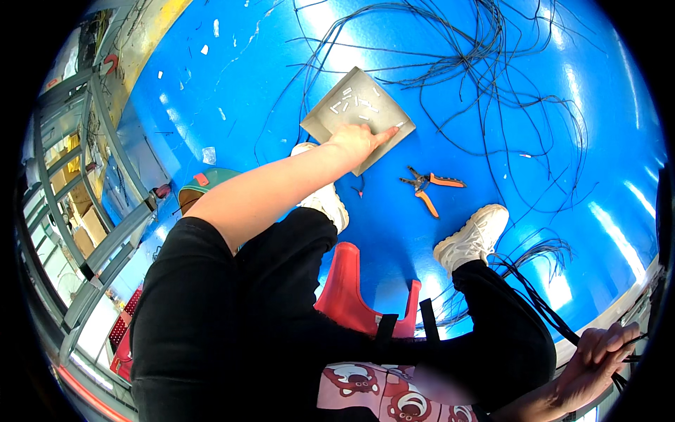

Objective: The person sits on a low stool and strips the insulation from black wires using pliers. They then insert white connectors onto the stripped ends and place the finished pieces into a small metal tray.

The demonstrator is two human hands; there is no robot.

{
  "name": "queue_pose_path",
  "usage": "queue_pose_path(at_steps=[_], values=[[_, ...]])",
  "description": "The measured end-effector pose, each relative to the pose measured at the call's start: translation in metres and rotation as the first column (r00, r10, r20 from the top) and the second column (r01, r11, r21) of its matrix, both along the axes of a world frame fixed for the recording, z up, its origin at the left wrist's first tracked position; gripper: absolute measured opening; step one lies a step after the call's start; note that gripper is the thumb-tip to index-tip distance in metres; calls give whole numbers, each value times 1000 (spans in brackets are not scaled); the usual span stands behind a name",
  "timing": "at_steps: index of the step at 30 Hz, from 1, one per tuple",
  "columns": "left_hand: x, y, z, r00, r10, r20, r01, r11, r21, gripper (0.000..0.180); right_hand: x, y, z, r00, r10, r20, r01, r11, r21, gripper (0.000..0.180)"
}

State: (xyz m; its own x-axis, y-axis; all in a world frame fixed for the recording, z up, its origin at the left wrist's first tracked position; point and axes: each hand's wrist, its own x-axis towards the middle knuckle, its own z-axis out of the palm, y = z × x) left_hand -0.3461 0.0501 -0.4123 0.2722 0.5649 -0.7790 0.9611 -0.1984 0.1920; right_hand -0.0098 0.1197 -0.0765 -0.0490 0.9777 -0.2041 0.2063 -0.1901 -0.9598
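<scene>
My left hand (357, 139) reaches over a shallow metal tray (357, 79) on the blue floor. Its index finger is stretched out, with the tip at a small white piece (400, 125) near the tray's right corner; the other fingers are partly hidden. Several similar small white pieces (344, 106) lie scattered in the tray. At the lower right, my right hand (598, 357) is closed around a bundle of black cables (538, 299). Wire strippers (422, 184) with orange handles lie spread on the floor, right of the tray and apart from both hands.
Loose black cables (485, 56) tangle across the floor at the far right. A red plastic stool (341, 288) stands between my legs. On the left are a grey metal frame (116, 176) and a green round object (211, 179). A short red-tipped wire (361, 191) lies near my left shoe.
</scene>
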Motion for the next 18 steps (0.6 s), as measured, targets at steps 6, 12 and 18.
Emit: queue_pose_path(at_steps=[6, 12, 18], values=[[0, 0, -8, 997, -12, -76, 14, 1000, 23, 97, 1, 1, 2, 1000, 10, -8, -10, 1000, -7, 23], [0, -1, -10, 998, 18, -65, -17, 1000, 13, 98, 5, 1, 2, 1000, -4, -10, 4, 1000, -23, 23], [-2, -1, 0, 989, 128, -73, -129, 992, -6, 96, 6, 1, 3, 1000, 3, -8, -3, 1000, -26, 22]])
